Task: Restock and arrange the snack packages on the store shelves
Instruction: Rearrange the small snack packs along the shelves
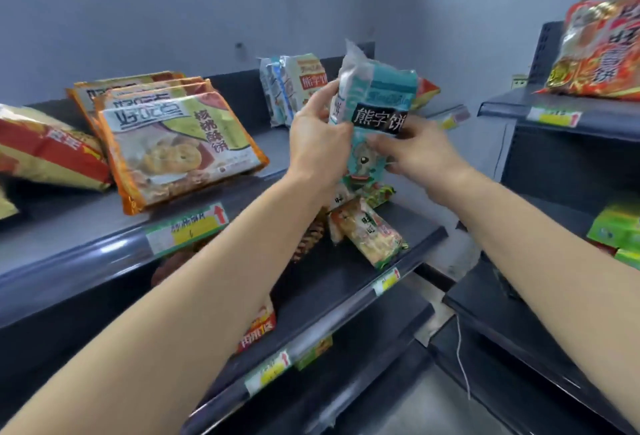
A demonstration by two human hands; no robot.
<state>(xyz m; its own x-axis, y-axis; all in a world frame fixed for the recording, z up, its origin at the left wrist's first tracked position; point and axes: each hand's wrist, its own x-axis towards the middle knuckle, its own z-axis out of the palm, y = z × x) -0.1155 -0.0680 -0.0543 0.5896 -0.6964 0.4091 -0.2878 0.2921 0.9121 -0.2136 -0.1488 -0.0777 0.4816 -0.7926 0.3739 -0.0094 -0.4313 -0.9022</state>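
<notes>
1. Teal snack pack (377, 112): upright in the air before the top shelf (86, 226), my left hand (320, 143) and right hand (420, 154) both gripping it.
2. Matching packs (294, 88) already stand behind it; this one isn't placed yet.

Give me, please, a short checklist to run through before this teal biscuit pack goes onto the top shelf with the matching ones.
1. Secure hold: the left hand and right hand both grip the teal pack: ok.
2. Orientation: the pack is upright, with its printed front towards the camera: ok.
3. Right spot: the matching packs stand at the back of the top shelf: ok.
4. Free room: bare shelf shows to the left of those packs: ok.
5. Room to their right: hidden behind the held pack: cannot tell.
6. Price tag fits this product: too blurred to read: cannot tell.
</notes>
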